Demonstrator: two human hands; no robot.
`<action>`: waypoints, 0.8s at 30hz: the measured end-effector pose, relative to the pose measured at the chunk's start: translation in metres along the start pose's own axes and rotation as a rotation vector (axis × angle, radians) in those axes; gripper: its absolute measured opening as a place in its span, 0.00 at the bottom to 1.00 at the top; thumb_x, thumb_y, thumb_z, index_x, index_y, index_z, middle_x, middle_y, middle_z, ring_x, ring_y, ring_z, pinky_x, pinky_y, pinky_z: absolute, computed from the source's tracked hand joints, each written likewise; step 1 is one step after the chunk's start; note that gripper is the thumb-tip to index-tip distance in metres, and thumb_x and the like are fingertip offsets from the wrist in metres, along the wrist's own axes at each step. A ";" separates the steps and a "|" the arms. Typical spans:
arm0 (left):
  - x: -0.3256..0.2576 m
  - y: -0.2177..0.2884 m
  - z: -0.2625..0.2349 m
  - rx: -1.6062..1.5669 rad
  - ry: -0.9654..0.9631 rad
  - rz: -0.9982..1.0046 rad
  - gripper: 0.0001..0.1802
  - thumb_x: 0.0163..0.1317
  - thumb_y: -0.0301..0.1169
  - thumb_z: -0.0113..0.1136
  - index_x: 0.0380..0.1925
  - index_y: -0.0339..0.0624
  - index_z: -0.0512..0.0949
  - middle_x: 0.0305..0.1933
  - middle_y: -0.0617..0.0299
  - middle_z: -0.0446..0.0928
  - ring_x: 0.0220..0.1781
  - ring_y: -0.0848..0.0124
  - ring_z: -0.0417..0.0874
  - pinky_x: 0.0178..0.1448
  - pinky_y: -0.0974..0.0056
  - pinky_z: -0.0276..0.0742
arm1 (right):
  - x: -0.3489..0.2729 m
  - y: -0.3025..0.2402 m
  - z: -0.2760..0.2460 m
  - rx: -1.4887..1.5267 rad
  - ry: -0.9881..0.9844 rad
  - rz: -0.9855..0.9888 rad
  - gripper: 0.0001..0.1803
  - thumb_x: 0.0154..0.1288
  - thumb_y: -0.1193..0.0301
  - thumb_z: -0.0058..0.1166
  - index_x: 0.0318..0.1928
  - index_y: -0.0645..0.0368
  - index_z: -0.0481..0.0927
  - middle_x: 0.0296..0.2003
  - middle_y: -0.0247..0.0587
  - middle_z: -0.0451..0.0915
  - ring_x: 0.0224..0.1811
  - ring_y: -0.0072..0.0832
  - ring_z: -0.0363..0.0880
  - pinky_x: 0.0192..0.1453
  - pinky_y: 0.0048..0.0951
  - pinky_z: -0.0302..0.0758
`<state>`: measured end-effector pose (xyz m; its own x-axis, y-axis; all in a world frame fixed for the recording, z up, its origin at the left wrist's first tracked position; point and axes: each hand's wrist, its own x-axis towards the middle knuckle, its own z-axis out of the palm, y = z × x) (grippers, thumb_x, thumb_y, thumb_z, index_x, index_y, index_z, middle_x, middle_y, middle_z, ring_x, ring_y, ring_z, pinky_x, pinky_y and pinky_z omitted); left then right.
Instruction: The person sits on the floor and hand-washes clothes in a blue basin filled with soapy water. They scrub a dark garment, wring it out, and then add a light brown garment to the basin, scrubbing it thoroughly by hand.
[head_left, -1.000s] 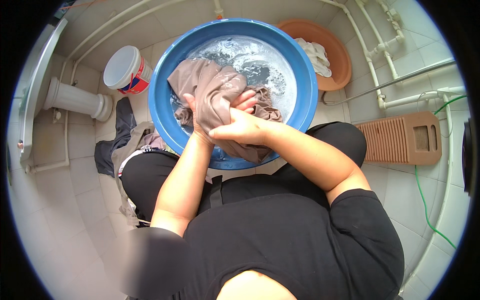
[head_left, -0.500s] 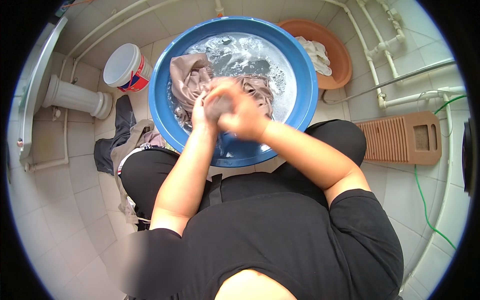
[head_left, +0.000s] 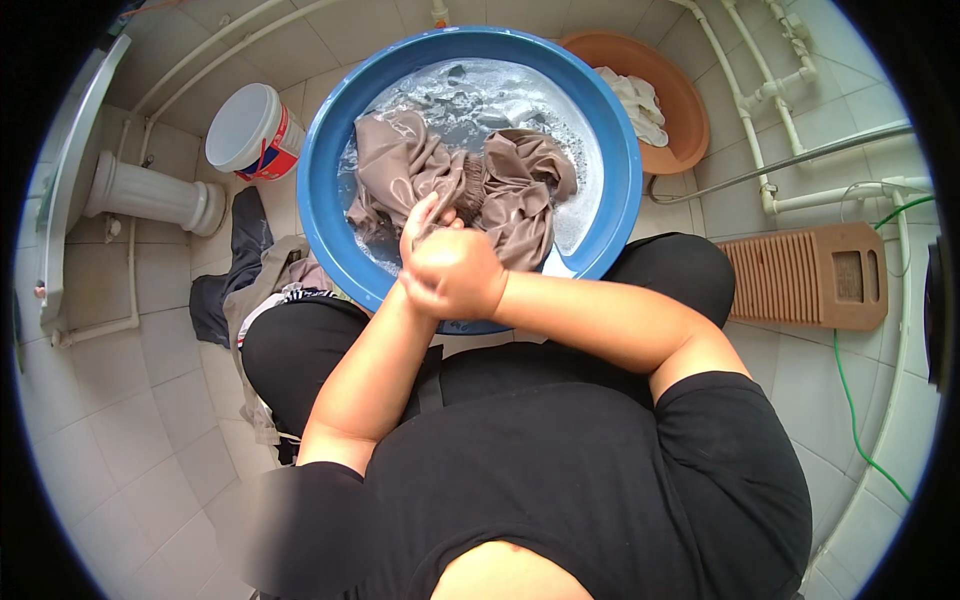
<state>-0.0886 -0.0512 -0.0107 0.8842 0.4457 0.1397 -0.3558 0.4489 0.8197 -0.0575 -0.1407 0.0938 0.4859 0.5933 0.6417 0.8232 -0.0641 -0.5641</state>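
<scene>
A wet taupe garment with a gathered elastic band lies bunched in a blue basin of soapy water. At the basin's near side my left hand is closed on a fold of the garment, its fingers pointing away from me. My right hand is curled into a fist against the left one, on the same cloth, and slightly smeared by motion. The bit of cloth pinched between the two hands is mostly hidden. Much of the garment rises above the suds.
A white bucket stands left of the basin. Clothes lie on the floor by my left knee. At the far right is an orange-brown basin holding white cloth. A brown washboard lies beside my right knee.
Both hands have come nearer to me, and the right hand has moved down over the left. More of the garment, with its elastic band, shows in the basin.
</scene>
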 end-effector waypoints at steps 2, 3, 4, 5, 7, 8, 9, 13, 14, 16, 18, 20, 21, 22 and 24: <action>0.004 0.007 0.003 0.012 -0.091 0.034 0.25 0.63 0.43 0.37 0.47 0.32 0.68 0.39 0.56 0.75 0.42 0.67 0.77 0.51 0.61 0.72 | -0.005 0.017 0.001 0.015 -0.018 -0.025 0.08 0.47 0.63 0.54 0.18 0.51 0.75 0.19 0.36 0.75 0.22 0.36 0.75 0.27 0.32 0.71; 0.008 0.011 0.013 -0.118 0.099 -0.218 0.23 0.63 0.42 0.38 0.46 0.33 0.69 0.40 0.55 0.75 0.42 0.66 0.77 0.50 0.61 0.72 | -0.006 0.039 0.007 0.002 0.007 0.084 0.10 0.49 0.63 0.54 0.17 0.53 0.75 0.19 0.39 0.76 0.22 0.38 0.75 0.27 0.33 0.71; 0.020 0.034 0.047 -0.248 0.289 -0.465 0.22 0.63 0.42 0.39 0.44 0.34 0.71 0.41 0.54 0.75 0.42 0.64 0.77 0.50 0.62 0.72 | -0.003 0.055 0.006 0.014 0.066 0.322 0.11 0.50 0.63 0.53 0.16 0.53 0.74 0.19 0.40 0.75 0.22 0.39 0.75 0.27 0.34 0.71; 0.027 0.049 0.071 -0.373 0.481 -0.716 0.20 0.62 0.41 0.40 0.42 0.36 0.72 0.42 0.53 0.75 0.42 0.63 0.77 0.50 0.62 0.73 | -0.001 0.064 0.003 0.029 0.128 0.563 0.12 0.51 0.63 0.53 0.16 0.53 0.74 0.18 0.41 0.75 0.22 0.40 0.74 0.27 0.35 0.71; 0.026 0.048 0.067 -0.434 0.327 -0.656 0.19 0.62 0.41 0.41 0.40 0.38 0.73 0.39 0.55 0.76 0.40 0.64 0.77 0.49 0.62 0.73 | -0.001 0.062 0.001 0.042 0.108 0.475 0.12 0.51 0.63 0.53 0.17 0.54 0.74 0.19 0.45 0.74 0.22 0.42 0.74 0.28 0.37 0.71; 0.024 0.041 0.042 -0.536 0.168 -0.653 0.18 0.62 0.41 0.42 0.38 0.39 0.74 0.38 0.55 0.77 0.40 0.65 0.78 0.47 0.62 0.73 | -0.002 0.050 0.003 0.038 0.086 0.369 0.12 0.51 0.63 0.53 0.17 0.55 0.74 0.19 0.45 0.74 0.23 0.42 0.74 0.28 0.37 0.71; 0.019 0.040 0.029 -0.633 0.013 -0.651 0.17 0.62 0.41 0.43 0.36 0.40 0.75 0.37 0.55 0.77 0.39 0.66 0.79 0.46 0.63 0.74 | -0.002 0.033 0.003 0.038 0.064 0.270 0.12 0.52 0.63 0.53 0.17 0.55 0.74 0.19 0.46 0.74 0.23 0.43 0.74 0.28 0.37 0.71; 0.017 0.045 0.029 -0.410 0.241 -0.640 0.17 0.61 0.46 0.44 0.27 0.45 0.74 0.29 0.57 0.76 0.32 0.65 0.77 0.39 0.60 0.74 | 0.002 0.003 -0.009 0.095 -0.048 -0.011 0.10 0.47 0.67 0.55 0.16 0.56 0.71 0.17 0.43 0.70 0.20 0.41 0.71 0.25 0.36 0.69; 0.018 0.044 0.036 -0.351 0.336 -0.644 0.17 0.61 0.45 0.44 0.28 0.46 0.74 0.30 0.58 0.76 0.32 0.65 0.77 0.39 0.60 0.74 | -0.001 0.021 -0.004 0.096 0.022 0.077 0.11 0.48 0.67 0.55 0.16 0.57 0.71 0.17 0.44 0.70 0.20 0.42 0.71 0.25 0.36 0.68; 0.025 0.040 0.061 -0.311 0.654 -0.659 0.17 0.62 0.43 0.42 0.30 0.42 0.74 0.35 0.57 0.77 0.36 0.65 0.78 0.43 0.60 0.74 | 0.000 0.049 0.002 0.057 0.128 0.390 0.13 0.52 0.66 0.54 0.18 0.60 0.71 0.17 0.49 0.70 0.20 0.44 0.71 0.24 0.36 0.67; 0.024 0.042 0.055 -0.468 0.419 -0.690 0.18 0.62 0.43 0.42 0.31 0.39 0.74 0.37 0.55 0.77 0.39 0.65 0.78 0.46 0.60 0.74 | 0.000 0.048 -0.002 0.053 0.149 0.471 0.14 0.54 0.65 0.53 0.17 0.60 0.71 0.16 0.49 0.69 0.19 0.45 0.70 0.23 0.37 0.66; 0.015 0.047 0.047 -0.389 0.263 -0.539 0.19 0.62 0.44 0.42 0.28 0.39 0.74 0.32 0.55 0.77 0.36 0.63 0.79 0.45 0.60 0.75 | 0.004 0.017 0.000 0.027 0.153 0.316 0.14 0.52 0.66 0.54 0.16 0.59 0.70 0.16 0.47 0.69 0.18 0.43 0.69 0.24 0.37 0.66; 0.020 0.047 0.034 -0.456 0.100 -0.634 0.20 0.62 0.45 0.42 0.29 0.39 0.74 0.32 0.55 0.77 0.36 0.63 0.78 0.45 0.59 0.74 | 0.006 0.001 -0.007 0.090 0.101 0.097 0.13 0.50 0.67 0.55 0.15 0.57 0.69 0.15 0.43 0.69 0.18 0.40 0.69 0.24 0.35 0.67; 0.025 0.048 0.020 -0.500 -0.066 -0.720 0.21 0.62 0.46 0.41 0.30 0.39 0.74 0.31 0.55 0.76 0.35 0.64 0.77 0.44 0.59 0.74 | 0.003 -0.014 -0.006 0.091 0.045 0.026 0.13 0.49 0.65 0.56 0.15 0.55 0.71 0.16 0.41 0.70 0.20 0.38 0.71 0.26 0.35 0.68; 0.022 0.019 0.005 -0.562 -0.036 -0.525 0.22 0.61 0.48 0.42 0.30 0.39 0.74 0.31 0.55 0.77 0.35 0.63 0.77 0.44 0.58 0.73 | -0.001 -0.014 -0.004 0.077 -0.004 -0.046 0.12 0.47 0.64 0.58 0.16 0.54 0.72 0.17 0.37 0.72 0.22 0.35 0.73 0.29 0.35 0.70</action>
<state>-0.0743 -0.0364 0.0102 0.9855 0.0443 -0.1637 0.0215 0.9248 0.3798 -0.0682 -0.1435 0.1029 0.4466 0.5972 0.6662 0.8197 0.0254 -0.5722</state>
